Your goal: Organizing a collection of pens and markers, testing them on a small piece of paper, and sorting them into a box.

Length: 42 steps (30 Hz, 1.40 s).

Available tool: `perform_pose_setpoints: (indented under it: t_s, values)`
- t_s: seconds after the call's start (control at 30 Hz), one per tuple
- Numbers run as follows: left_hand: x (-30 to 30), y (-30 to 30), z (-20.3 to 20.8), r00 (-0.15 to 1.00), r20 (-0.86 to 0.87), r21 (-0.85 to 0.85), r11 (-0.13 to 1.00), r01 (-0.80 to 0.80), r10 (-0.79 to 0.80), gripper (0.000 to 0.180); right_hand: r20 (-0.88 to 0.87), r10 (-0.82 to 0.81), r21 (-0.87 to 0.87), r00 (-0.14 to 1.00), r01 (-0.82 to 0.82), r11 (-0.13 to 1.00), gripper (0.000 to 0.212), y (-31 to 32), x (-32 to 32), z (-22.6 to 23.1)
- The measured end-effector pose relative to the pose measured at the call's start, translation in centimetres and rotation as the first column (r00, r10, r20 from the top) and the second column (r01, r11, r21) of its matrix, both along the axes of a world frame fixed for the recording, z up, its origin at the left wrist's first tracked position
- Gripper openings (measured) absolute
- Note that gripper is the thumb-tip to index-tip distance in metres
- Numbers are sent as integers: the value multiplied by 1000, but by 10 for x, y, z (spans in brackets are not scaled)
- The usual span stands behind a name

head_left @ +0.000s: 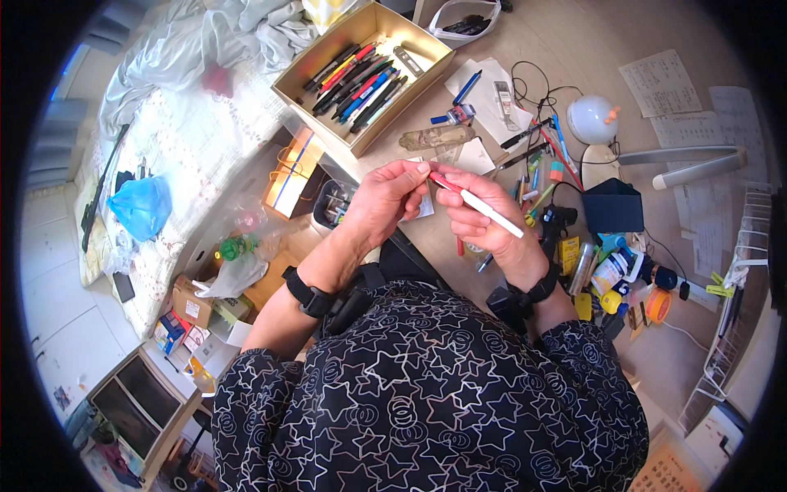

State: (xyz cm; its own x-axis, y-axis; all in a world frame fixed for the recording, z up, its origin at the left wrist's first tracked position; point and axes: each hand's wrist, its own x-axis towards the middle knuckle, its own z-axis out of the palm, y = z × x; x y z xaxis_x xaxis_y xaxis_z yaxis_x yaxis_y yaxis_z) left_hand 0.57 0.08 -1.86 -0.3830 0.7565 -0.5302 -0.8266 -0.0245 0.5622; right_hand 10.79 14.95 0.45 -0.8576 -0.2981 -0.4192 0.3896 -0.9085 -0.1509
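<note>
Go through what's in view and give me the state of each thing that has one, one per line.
White pen: held across the right hand, red end pinched by the left hand fingers.
Cardboard box: open, lying flat, pens inside.
Blue plastic bag: crumpled on the bed.
White desk lamp: cannot tell if lit.
Dark blue box: upright on the desk; cannot tell if open.
Loose pens: scattered on the desk.

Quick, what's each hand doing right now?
Left hand: closed, pinching the red cap end of the white pen.
Right hand: closed around the white pen.
</note>
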Motion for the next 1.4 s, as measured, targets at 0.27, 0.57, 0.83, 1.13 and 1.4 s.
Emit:
perform_pose_setpoints:
  t_s: [0.27,0.57,0.83,1.13,1.4]
  values:
    - [-4,-20,-10,971,-47,44,970,238,-236,45,-243,-451,809,859,436,394,39,-7,-8,-9]
    - [-3,-23,-7,945,7,128,937,325,-328,71,-423,-453,811,785,551,197,36,-17,-15,-1]
    - [-4,-25,-7,953,-18,98,948,302,-302,64,-461,-375,818,804,549,173,38,-27,-19,-6]
    - [-12,-24,-1,934,-169,-38,949,312,-314,60,-436,-387,808,812,543,228,38,-28,-22,-5]
    - [-14,-25,10,865,-386,-210,944,255,-320,55,-553,-221,777,803,593,212,33,-37,-25,-3]
